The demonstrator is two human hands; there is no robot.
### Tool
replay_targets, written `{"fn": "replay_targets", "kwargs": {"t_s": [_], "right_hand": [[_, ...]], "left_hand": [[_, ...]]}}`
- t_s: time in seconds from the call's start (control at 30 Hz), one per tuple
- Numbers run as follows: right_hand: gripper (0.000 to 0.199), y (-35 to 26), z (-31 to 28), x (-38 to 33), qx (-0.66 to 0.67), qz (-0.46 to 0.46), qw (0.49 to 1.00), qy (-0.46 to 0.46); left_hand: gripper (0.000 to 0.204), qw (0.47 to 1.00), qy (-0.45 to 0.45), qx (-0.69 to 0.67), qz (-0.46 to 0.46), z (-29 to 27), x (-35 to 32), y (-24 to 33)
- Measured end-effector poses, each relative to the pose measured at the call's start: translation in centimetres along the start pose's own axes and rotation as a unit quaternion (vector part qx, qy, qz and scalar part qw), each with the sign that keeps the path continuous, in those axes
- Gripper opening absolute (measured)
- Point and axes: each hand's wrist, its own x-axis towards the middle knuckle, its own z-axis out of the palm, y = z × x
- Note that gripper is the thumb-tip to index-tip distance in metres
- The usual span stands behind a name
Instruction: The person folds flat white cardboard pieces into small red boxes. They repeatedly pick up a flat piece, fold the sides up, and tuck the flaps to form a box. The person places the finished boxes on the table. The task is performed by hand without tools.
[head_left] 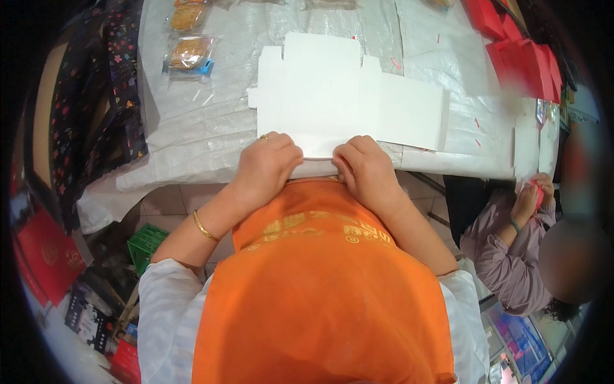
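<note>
Two clear wrappers holding round golden pastries lie at the far left of the table, one behind the other, the nearer one with a blue strip along its right edge; a row of red boxes runs along the far right side, and small red slips dot the white woven cover between them. In the middle lies a flat white cardboard box blank, unfolded, with tabs sticking out at its far and left edges and a longer panel reaching to the right. Its near edge hangs at the near edge of the table, and both hands are on it there: the left hand, with a ring on one finger and a gold bangle on the wrist, is curled with its fingers pinched on the cardboard's near edge, and the right hand grips the same edge just beside it, the two hands close together but not touching. Below them is the person's orange apron with yellow print. At the near right another person in a mauve sleeve holds something small and red in a hand. On the floor to the left stand a green crate and a red box
</note>
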Motion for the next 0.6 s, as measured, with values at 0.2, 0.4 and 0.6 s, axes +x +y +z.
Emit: {"fn": "replay_targets", "kwargs": {"t_s": [0.2, 0.4, 0.6], "right_hand": [[0.016, -0.7, -1.7, 2.9, 0.018, 0.145, 0.980, -0.133], [0.016, -0.8, -1.5, 3.8, -0.016, 0.177, 0.967, -0.182], [0.018, -1.2, -2.4, 5.4, -0.043, 0.199, 0.947, -0.248]], "left_hand": [[0.016, 0.987, -0.070, -0.010, -0.142, -0.8, 1.8, 0.8], [0.024, 0.977, -0.128, 0.008, -0.171, -0.8, 2.9, 0.8], [0.029, 0.967, -0.176, 0.046, -0.179, -1.3, 4.0, 0.8]]}}
